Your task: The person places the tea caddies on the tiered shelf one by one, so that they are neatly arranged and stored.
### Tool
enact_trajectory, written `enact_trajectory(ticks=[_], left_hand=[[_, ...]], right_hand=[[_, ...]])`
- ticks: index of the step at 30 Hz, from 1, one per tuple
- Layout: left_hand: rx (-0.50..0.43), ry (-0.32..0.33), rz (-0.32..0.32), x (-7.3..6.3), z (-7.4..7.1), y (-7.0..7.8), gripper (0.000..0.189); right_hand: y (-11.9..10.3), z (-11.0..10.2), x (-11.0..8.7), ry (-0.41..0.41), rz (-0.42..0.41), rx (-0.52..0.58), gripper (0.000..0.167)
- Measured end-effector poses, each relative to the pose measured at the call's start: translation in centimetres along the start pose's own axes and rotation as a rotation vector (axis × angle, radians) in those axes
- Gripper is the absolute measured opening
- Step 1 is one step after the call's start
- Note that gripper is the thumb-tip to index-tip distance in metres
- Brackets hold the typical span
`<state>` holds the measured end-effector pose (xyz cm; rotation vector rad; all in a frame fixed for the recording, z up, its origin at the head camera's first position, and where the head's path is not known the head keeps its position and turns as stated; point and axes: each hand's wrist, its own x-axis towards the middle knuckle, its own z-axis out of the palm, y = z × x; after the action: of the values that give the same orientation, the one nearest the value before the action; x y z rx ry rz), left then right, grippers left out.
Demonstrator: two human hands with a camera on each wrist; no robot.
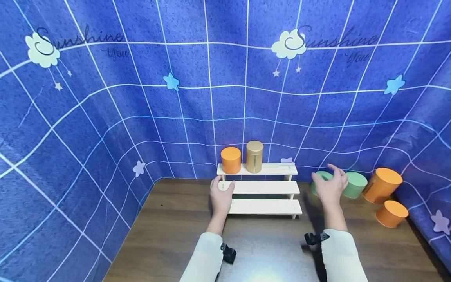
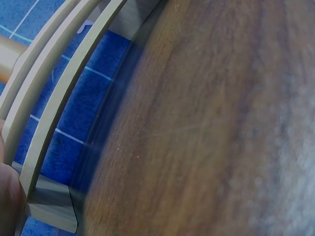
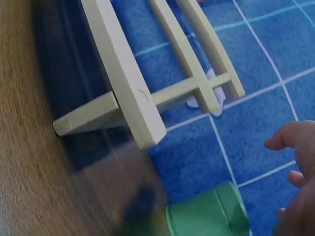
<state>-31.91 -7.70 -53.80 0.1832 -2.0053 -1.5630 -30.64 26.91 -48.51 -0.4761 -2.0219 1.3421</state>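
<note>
A pale wooden three-step display rack point(image 1: 264, 206) stands on the table against the blue cloth. My left hand point(image 1: 221, 197) is at the rack's left end, thumb and fingers around the end of the middle step; in the left wrist view, the thumb point(image 2: 10, 196) lies against the slats. On the top step are an orange canister point(image 1: 231, 160) and a taller gold canister point(image 1: 255, 157). My right hand point(image 1: 331, 188) hovers with thumb and fingers spread, partly covering a green canister point(image 1: 325, 175) in the head view. The right wrist view shows a gap between that hand and a green canister point(image 3: 206, 211).
Right of the right hand stand another green canister point(image 1: 355, 185), a large orange canister point(image 1: 382, 185) and a shorter orange one point(image 1: 392, 214). Blue grid-patterned cloth point(image 1: 225, 102) rises behind and beside the brown wooden table point(image 1: 169, 219).
</note>
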Motion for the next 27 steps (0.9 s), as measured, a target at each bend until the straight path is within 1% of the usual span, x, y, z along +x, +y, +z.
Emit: enact_trajectory(ticks=[3, 6, 10, 11, 13, 16, 19, 23, 27], left_hand=[[-0.007, 0.001, 0.004, 0.1, -0.1, -0.1, 0.049], [-0.008, 0.000, 0.013, 0.3, -0.3, -0.1, 0.050], [-0.004, 0.002, 0.009, 0.4, -0.4, -0.1, 0.051], [0.000, 0.004, 0.009, 0.4, -0.4, -0.1, 0.051], [0.001, 0.006, 0.008, 0.4, -0.4, -0.2, 0.052], [0.003, 0.003, 0.009, 0.3, -0.4, -0.3, 0.053], [-0.004, 0.000, 0.001, 0.2, -0.3, -0.3, 0.053], [-0.013, 0.001, 0.000, 0.1, -0.2, -0.3, 0.052], [-0.020, -0.003, 0.002, 0.0, -0.1, -0.2, 0.052]], right_hand=[[0.6, -0.1, 0.3, -0.012, 0.065, 0.016, 0.082], [1.3, 0.0, 0.5, -0.046, 0.149, 0.051, 0.101], [2.5, 0.6, 0.5, -0.152, 0.291, 0.070, 0.127], [2.8, 0.7, 0.5, -0.176, 0.320, 0.069, 0.131], [3.5, 1.0, 0.4, -0.206, 0.360, 0.064, 0.136], [4.3, 1.4, 0.4, -0.184, 0.379, 0.083, 0.130], [4.6, 1.5, 0.5, -0.135, 0.353, 0.122, 0.115], [4.6, 1.6, 0.7, -0.102, 0.311, 0.188, 0.096], [4.4, 1.3, 0.9, -0.099, 0.313, 0.187, 0.093]])
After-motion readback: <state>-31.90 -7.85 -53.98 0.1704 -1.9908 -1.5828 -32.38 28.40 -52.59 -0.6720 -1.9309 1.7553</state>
